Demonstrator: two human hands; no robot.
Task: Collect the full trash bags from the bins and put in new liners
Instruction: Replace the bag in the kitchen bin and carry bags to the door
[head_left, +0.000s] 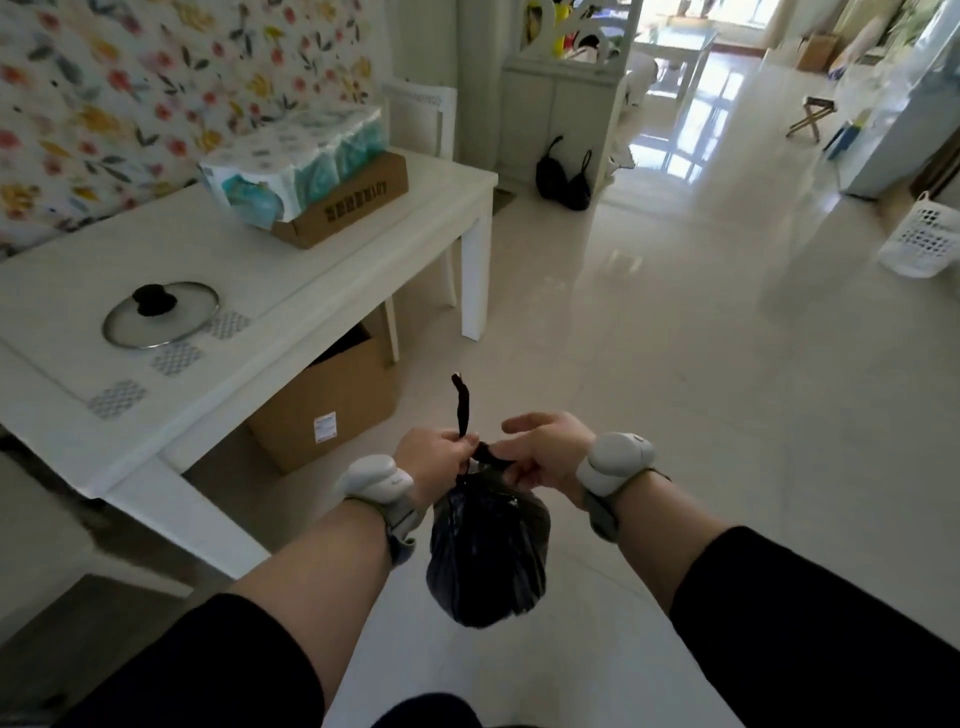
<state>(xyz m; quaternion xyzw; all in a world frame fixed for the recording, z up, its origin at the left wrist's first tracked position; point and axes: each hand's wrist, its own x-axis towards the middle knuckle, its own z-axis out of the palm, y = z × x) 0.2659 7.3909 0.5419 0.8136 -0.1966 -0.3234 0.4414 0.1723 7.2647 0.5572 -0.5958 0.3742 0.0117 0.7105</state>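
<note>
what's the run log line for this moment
step: tying bag | left hand: pinches strip | right hand: grips neck | trash bag: hanging off floor

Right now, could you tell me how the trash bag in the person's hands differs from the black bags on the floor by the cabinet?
The held trash bag hangs in the air, while the floor bags rest on the tiles. The held trash bag's neck is gripped by the left hand and right hand; nobody touches the floor bags. Both look black and filled.
</note>
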